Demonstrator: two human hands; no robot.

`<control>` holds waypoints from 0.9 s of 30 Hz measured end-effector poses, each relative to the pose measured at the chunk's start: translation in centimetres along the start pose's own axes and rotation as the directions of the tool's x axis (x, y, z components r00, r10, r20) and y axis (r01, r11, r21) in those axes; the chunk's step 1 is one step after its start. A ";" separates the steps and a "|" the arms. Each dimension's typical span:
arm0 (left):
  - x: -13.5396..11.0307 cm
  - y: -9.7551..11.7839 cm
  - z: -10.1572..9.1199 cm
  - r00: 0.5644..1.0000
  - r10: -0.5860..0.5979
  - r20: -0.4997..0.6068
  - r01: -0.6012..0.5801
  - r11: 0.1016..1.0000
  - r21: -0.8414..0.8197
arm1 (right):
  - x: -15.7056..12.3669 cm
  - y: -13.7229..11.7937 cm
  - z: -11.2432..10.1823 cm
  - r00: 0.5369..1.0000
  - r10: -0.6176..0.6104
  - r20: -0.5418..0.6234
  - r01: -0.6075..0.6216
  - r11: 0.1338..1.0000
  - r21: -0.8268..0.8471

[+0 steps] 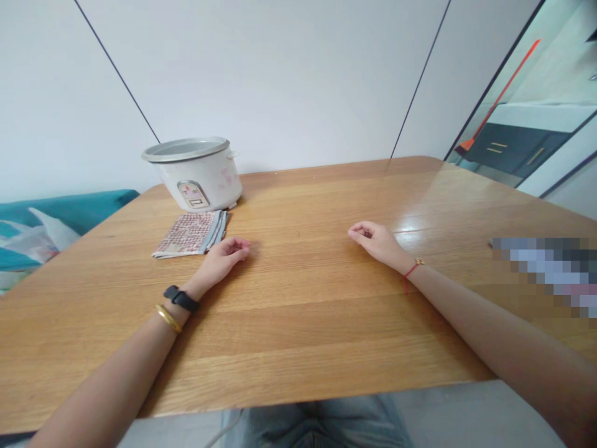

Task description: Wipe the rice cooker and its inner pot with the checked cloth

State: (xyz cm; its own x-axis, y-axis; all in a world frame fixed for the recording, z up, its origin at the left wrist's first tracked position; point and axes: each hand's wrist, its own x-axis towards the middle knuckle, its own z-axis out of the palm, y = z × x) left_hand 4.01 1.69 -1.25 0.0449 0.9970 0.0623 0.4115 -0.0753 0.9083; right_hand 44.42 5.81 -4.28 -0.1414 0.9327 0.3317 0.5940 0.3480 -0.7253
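My left hand [227, 256] rests on the wooden table [289, 298], its fingers loosely curled in toward the thumb. I see nothing held in it. A folded cloth [189, 235] with a red-brown pattern and grey edges lies just beyond that hand, close to the wrist side of the fingers. Behind the cloth stands a white rice cooker [198, 177] without a lid, a small switch panel on its front. Across the table, my right hand [375, 241] also rests with curled fingers near the thumb, holding nothing visible. Bare wood lies between the two hands.
A blurred-out flat item [550, 267] lies at the right of the table. White wall panels [298, 81] rise behind. At left is a teal seat [93, 208] with plastic bags [41, 236]. An orange broom [506, 93] leans beyond a doorway at right.
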 end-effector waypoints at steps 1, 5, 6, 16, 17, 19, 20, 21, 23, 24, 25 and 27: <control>0.0 0.1 0.0 1.000 -0.004 -0.004 0.004 1.000 -0.001 | 0.0 0.0 0.0 1.000 0.002 0.000 -0.002 1.000 -0.003; -0.1 0.2 0.1 1.000 -0.017 -0.010 0.017 1.000 -0.008 | 0.1 0.1 0.0 1.000 0.006 -0.004 -0.006 1.000 -0.015; -0.1 0.3 0.1 1.000 -0.018 -0.010 0.018 1.000 -0.008 | 0.1 0.1 0.0 1.000 0.004 -0.006 -0.005 1.000 -0.016; 0.0 0.3 -0.1 1.000 -0.004 -0.016 0.004 1.000 -0.006 | 0.0 -0.3 0.1 1.000 -0.009 -0.003 0.009 1.000 -0.019; 0.0 0.3 -0.2 1.000 -0.001 -0.019 0.001 1.000 -0.009 | 0.0 -0.4 0.1 1.000 -0.011 -0.004 0.011 1.000 -0.016; 0.0 0.3 -0.2 1.000 0.001 -0.023 -0.001 1.000 -0.010 | 0.0 -0.4 0.0 1.000 -0.013 -0.006 0.013 1.000 -0.009; 0.0 0.2 -0.2 1.000 0.001 -0.024 -0.001 1.000 -0.009 | 0.0 -0.5 0.0 1.000 -0.015 -0.006 0.015 1.000 -0.007; 0.0 0.2 -0.2 1.000 0.003 -0.027 -0.003 1.000 -0.010 | 0.0 -0.5 0.1 1.000 -0.015 -0.006 0.015 1.000 -0.008; 0.0 0.2 -0.2 1.000 0.006 -0.030 -0.006 1.000 -0.010 | 0.0 -0.5 0.1 1.000 -0.016 -0.006 0.016 1.000 -0.015; 0.0 0.2 -0.2 0.999 0.007 -0.033 -0.008 1.000 -0.010 | 0.0 -0.4 0.1 1.000 -0.015 -0.005 0.015 1.000 -0.018; 0.1 0.2 -0.2 0.999 0.008 -0.035 -0.008 1.000 -0.010 | 0.0 -0.4 0.1 1.000 -0.014 -0.003 0.014 1.000 -0.020; 0.1 0.1 -0.2 0.999 0.009 -0.034 -0.009 1.000 -0.010 | 0.0 -0.4 0.0 1.000 -0.015 0.003 0.015 1.000 -0.020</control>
State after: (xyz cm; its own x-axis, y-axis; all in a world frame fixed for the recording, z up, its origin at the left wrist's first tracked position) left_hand 3.92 1.74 -1.05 0.0176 0.9963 0.0841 0.4019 -0.0841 0.9118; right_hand 44.12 5.67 -3.98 -0.1524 0.9277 0.3407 0.6073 0.3599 -0.7083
